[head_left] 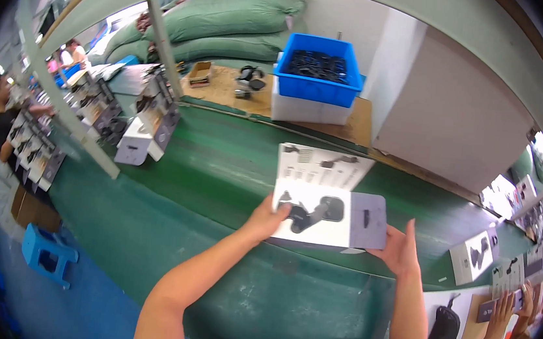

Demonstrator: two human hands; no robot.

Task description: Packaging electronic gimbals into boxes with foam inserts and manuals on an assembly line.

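Note:
A white and grey cardboard box (311,218), printed with a picture of a black device mount, is held up before me over the green bench. Its white top lid (324,168) stands raised, and a grey flap (368,219) sticks out at the right end. My left hand (268,219) is closed on the box's left end, thumb on the printed front. At the flap's lower corner my right hand (400,248) supports the box, its thumb pointing up and its fingers partly hidden behind. Whatever lies inside the box is out of sight.
Printed boxes stand along the green conveyor (220,158) at left, with one box (473,255) at right. Behind, a blue bin (318,89) holds black parts. A co-worker's hands (500,316) work at lower right. A blue stool (47,256) stands on the floor; another person (2,124) is far left.

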